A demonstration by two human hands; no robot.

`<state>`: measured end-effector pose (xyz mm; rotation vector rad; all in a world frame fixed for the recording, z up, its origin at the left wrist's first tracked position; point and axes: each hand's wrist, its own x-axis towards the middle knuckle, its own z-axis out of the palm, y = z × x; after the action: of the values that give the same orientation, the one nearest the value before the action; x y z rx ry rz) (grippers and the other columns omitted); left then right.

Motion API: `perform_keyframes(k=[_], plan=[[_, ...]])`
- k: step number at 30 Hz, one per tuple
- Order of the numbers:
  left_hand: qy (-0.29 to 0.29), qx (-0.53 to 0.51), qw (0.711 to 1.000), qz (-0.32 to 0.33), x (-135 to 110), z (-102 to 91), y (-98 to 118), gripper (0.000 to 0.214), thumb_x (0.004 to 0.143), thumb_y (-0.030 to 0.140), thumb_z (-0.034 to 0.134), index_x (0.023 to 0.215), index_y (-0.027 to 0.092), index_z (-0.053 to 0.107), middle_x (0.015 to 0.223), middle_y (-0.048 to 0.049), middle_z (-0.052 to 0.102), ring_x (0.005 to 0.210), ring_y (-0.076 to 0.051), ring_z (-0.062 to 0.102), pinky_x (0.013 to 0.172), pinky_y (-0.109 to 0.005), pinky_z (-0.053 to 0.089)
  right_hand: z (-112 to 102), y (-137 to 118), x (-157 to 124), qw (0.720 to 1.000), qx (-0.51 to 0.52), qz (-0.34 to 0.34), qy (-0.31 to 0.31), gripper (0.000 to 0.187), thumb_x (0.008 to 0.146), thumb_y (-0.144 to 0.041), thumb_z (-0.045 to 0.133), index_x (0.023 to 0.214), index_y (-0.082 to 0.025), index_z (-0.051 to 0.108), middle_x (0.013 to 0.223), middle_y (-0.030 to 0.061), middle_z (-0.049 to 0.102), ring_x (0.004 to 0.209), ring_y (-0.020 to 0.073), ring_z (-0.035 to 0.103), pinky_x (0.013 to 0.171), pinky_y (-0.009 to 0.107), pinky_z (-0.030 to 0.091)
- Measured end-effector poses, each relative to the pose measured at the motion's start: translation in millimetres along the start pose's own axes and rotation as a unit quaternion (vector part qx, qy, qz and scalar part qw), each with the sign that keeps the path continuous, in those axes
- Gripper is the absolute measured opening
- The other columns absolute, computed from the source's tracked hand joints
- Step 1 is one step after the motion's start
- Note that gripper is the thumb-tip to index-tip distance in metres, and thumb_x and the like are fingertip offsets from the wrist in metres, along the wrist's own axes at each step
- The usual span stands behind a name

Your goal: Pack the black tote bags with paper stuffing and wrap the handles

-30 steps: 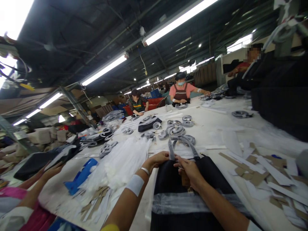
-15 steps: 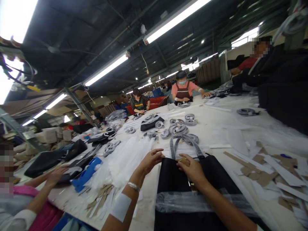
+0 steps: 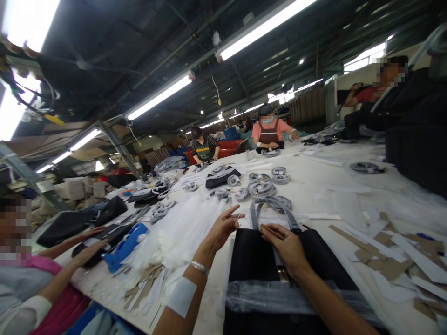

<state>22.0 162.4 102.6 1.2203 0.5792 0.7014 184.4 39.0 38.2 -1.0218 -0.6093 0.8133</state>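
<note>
A black handbag (image 3: pixel 254 260) lies on the table in front of me, with a band of clear plastic wrap (image 3: pixel 265 295) across it. Its grey-wrapped handles (image 3: pixel 256 211) stand up at the far edge. My right hand (image 3: pixel 289 249) is over the bag's top, thumb and fingertips pinched together on a small brownish piece, mostly hidden. Left of the handles, my left hand (image 3: pixel 225 228) is raised by the bag's corner, fingers stretched and apart. A thin pale line shows at its fingertips; whether it holds this I cannot tell. A gold clasp (image 3: pixel 282 273) shows below my right hand.
Coiled grey-wrapped straps (image 3: pixel 261 186) lie beyond the bag. White tissue sheets (image 3: pixel 185 228) and a blue holder (image 3: pixel 127 249) are on the left, near a co-worker's hands (image 3: pixel 92 249). Card and paper scraps (image 3: pixel 387 256) cover the right. Other people work across the table.
The brown piece in my right hand has turned and shows less, with the fingertips closer together. My left fingers have lifted and spread. The co-worker's hands at left moved on a black bag.
</note>
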Motion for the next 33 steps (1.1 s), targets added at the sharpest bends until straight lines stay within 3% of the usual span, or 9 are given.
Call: perform_keyframes(k=[3, 8, 14, 16, 18, 21, 26, 30, 33], plan=[[-0.041, 0.023, 0.999, -0.011, 3, -1.6, 2, 0.061, 0.071, 0.016, 0.077, 0.13, 0.022, 0.062, 0.127, -0.0121, 0.065, 0.064, -0.004, 0.055, 0.069, -0.021, 0.045, 3, -5, -3, 1.0, 0.021, 0.009, -0.011, 0.045, 0.058, -0.042, 0.087, 0.093, -0.016, 0.074, 0.099, 0.0095, 0.076, 0.1, 0.0299, 0.069, 0.095, 0.044, 0.054], [-0.075, 0.076, 0.994, -0.019, 11, -1.8, 3, 0.06, 0.075, 0.028, 0.08, 0.131, 0.021, 0.06, 0.132, -0.0162, 0.061, 0.06, -0.003, 0.054, 0.073, -0.025, 0.047, 1, -2, -2, 0.999, -0.014, -0.017, -0.03, 0.043, 0.063, -0.041, 0.084, 0.098, -0.018, 0.075, 0.105, 0.0099, 0.075, 0.106, 0.0305, 0.067, 0.104, 0.047, 0.047], [-0.069, 0.073, 0.994, -0.029, 9, 1.3, 3, 0.067, 0.07, 0.03, 0.086, 0.131, 0.019, 0.06, 0.133, -0.019, 0.06, 0.068, -0.007, 0.059, 0.078, -0.027, 0.048, -5, -4, -6, 0.958, -0.205, -0.2, -0.01, 0.023, 0.075, -0.041, 0.072, 0.091, -0.025, 0.077, 0.105, 0.0077, 0.074, 0.104, 0.0298, 0.065, 0.101, 0.046, 0.046], [-0.068, 0.065, 0.995, -0.023, 7, 2.7, 2, 0.069, 0.069, 0.03, 0.086, 0.132, 0.019, 0.059, 0.133, -0.0185, 0.06, 0.078, -0.011, 0.064, 0.083, -0.029, 0.048, -4, -4, -6, 0.961, -0.202, -0.187, 0.004, 0.024, 0.076, -0.044, 0.071, 0.088, -0.025, 0.076, 0.099, 0.0076, 0.074, 0.095, 0.0284, 0.067, 0.09, 0.041, 0.052], [-0.073, 0.065, 0.995, -0.01, 5, 5.5, 2, 0.07, 0.07, 0.032, 0.086, 0.133, 0.019, 0.058, 0.129, -0.0177, 0.064, 0.096, -0.018, 0.066, 0.089, -0.031, 0.046, -3, -3, -5, 0.978, -0.165, -0.123, 0.017, 0.031, 0.073, -0.049, 0.073, 0.089, -0.022, 0.075, 0.09, 0.0072, 0.074, 0.081, 0.026, 0.067, 0.075, 0.037, 0.054], [-0.092, 0.089, 0.992, 0.019, 0, 13.8, 4, 0.068, 0.072, 0.034, 0.084, 0.133, 0.017, 0.058, 0.122, -0.017, 0.068, 0.116, -0.027, 0.061, 0.097, -0.034, 0.043, -1, -1, -4, 0.989, -0.135, -0.061, 0.022, 0.041, 0.07, -0.053, 0.073, 0.093, -0.019, 0.074, 0.073, 0.0043, 0.072, 0.066, 0.0221, 0.064, 0.061, 0.031, 0.05], [-0.104, 0.128, 0.985, 0.048, -9, 34.0, 8, 0.067, 0.07, 0.031, 0.085, 0.131, 0.019, 0.06, 0.124, -0.0154, 0.067, 0.118, -0.032, 0.06, 0.095, -0.037, 0.046, -2, -3, -6, 0.973, -0.203, -0.103, 0.02, 0.038, 0.077, -0.051, 0.068, 0.096, -0.019, 0.076, 0.054, -0.0005, 0.062, 0.054, 0.019, 0.058, 0.058, 0.03, 0.046], [-0.122, 0.155, 0.977, 0.081, -11, 46.5, 1, 0.062, 0.071, 0.026, 0.083, 0.129, 0.019, 0.062, 0.119, -0.0134, 0.07, 0.111, -0.031, 0.064, 0.096, -0.04, 0.048, -3, -6, -8, 0.959, -0.223, -0.17, -0.027, 0.026, 0.083, -0.043, 0.064, 0.094, -0.024, 0.077, 0.076, 0.0035, 0.073, 0.071, 0.0231, 0.066, 0.072, 0.034, 0.051], [-0.109, 0.276, 0.946, 0.134, -13, 54.7, -1, 0.046, 0.077, 0.02, 0.075, 0.122, 0.021, 0.067, 0.107, -0.0086, 0.073, 0.102, -0.026, 0.066, 0.097, -0.039, 0.047, -3, -5, -8, 0.945, -0.228, -0.221, -0.077, 0.02, 0.086, -0.037, 0.061, 0.09, -0.027, 0.078, 0.092, 0.0044, 0.075, 0.092, 0.0257, 0.067, 0.087, 0.035, 0.049]])
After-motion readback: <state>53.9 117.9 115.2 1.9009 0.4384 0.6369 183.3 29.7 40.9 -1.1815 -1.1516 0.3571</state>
